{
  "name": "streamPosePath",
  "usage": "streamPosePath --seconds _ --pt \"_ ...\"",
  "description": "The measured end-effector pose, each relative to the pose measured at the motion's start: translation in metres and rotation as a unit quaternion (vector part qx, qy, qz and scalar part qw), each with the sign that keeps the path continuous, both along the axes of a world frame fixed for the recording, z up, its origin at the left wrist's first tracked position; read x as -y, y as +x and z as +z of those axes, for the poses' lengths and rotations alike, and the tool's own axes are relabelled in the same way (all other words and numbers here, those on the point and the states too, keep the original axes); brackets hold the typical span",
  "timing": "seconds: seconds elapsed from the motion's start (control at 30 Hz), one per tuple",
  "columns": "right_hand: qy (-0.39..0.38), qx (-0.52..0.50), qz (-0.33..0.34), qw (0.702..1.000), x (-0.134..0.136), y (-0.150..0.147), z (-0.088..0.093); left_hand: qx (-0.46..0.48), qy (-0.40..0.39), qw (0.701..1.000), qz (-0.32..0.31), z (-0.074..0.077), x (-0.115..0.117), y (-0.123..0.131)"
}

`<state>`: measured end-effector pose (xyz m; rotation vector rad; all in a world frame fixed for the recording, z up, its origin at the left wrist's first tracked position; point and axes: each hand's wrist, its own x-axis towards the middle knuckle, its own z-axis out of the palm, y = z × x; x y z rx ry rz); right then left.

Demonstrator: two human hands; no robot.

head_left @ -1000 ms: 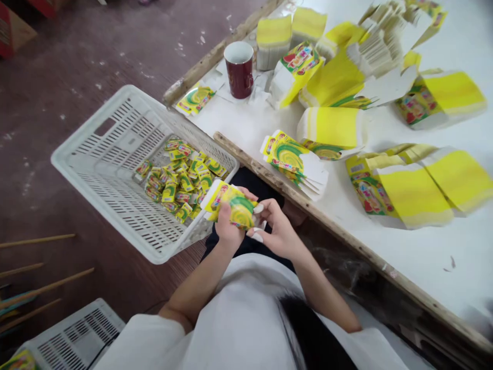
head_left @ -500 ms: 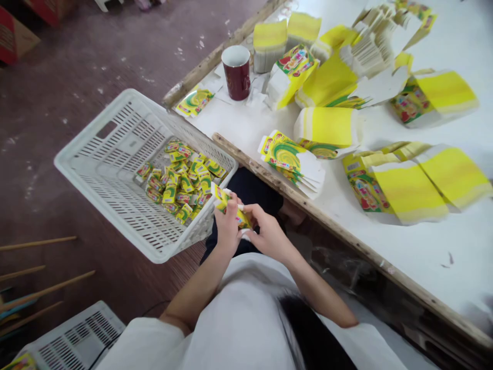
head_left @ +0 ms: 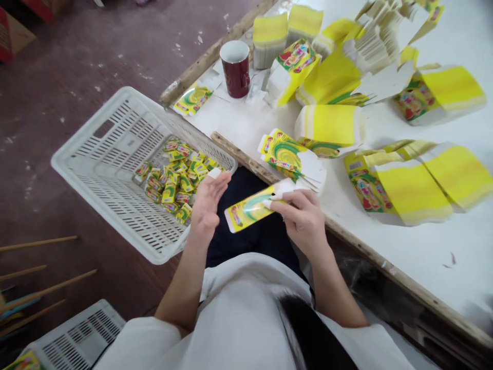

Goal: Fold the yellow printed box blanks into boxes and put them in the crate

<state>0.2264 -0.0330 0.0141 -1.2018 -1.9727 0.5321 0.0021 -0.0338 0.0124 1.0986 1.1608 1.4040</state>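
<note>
My right hand (head_left: 304, 216) pinches a flat, unfolded yellow and green carton (head_left: 250, 208) near its white end, over my lap at the table edge. White coverings show on some of its fingertips. My left hand (head_left: 208, 205) is open beside the near rim of a white plastic basket (head_left: 131, 226), fingers stretched up, apart from the carton. Something white is at its fingertips. Inside the basket lie many small folded yellow boxes (head_left: 169, 192). A small fanned stack of flat cartons (head_left: 287, 154) lies on the table just beyond my right hand.
The white table (head_left: 416, 262) has a wooden edge strip and carries banded bundles of flat cartons (head_left: 408, 185). A dark red mug (head_left: 235, 72) stands near the corner. A second basket (head_left: 77, 334) and wooden sticks (head_left: 50, 293) are at lower left.
Both hands were together on a small carton being folded. Now they are apart: the left is open by the basket, and the right holds a flat carton farther right.
</note>
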Motion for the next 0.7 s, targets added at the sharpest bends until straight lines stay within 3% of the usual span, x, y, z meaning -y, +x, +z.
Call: streamPosePath --seconds 0.1,0.17,0.23,0.3,0.4,0.5,0.6,0.7 --pt "0.048 0.038 0.050 0.997 0.006 -0.005 -0.001 -0.184 -0.040 0.969 -0.162 0.014 0.001 -0.001" --pt "0.052 -0.007 -0.002 0.999 0.009 -0.010 -0.006 -0.280 -0.075 0.932 -0.216 0.016 0.004 0.010" --pt "0.008 -0.102 -0.096 0.990 0.010 -0.015 -0.012 -0.335 -0.076 0.917 -0.203 0.013 0.010 0.023" --pt "-0.101 -0.204 -0.116 0.967 0.009 -0.018 -0.018 -0.371 -0.039 0.913 -0.166 0.007 0.016 0.034" --pt "-0.295 -0.302 -0.006 0.906 0.008 -0.022 -0.022 -0.401 0.034 0.903 -0.153 0.001 0.023 0.043" --pt "-0.363 -0.331 0.057 0.869 0.010 -0.025 -0.021 -0.396 0.076 0.899 -0.172 0.000 0.025 0.043" --pt "-0.305 -0.310 0.049 0.899 0.013 -0.027 -0.017 -0.385 0.054 0.908 -0.158 -0.001 0.025 0.039" --pt "-0.233 -0.238 0.086 0.939 0.017 -0.026 -0.015 -0.374 0.025 0.914 -0.158 -0.007 0.023 0.039"
